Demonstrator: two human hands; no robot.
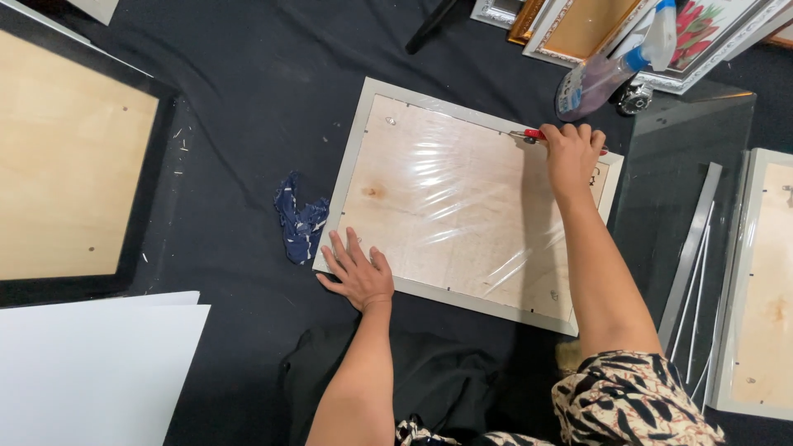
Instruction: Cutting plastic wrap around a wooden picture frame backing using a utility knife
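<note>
Both hands on a pale grey picture frame (467, 202) lying face-down, plywood back under clear film.

My left hand (357, 271) presses spread flat on its near-left corner; my right hand (572, 153) grips a red-handled tool (533, 134) at the far-right edge. The frame's long axis runs left-right across the black-clothed surface (231, 149); a blue rag (299, 219) lies just left.

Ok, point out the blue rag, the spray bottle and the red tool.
blue rag (300, 224), head view, middle of the crumpled cloth.
spray bottle (593, 83), head view, clear body.
red tool (534, 133), head view, red part showing beside the right hand (572, 154).
</note>
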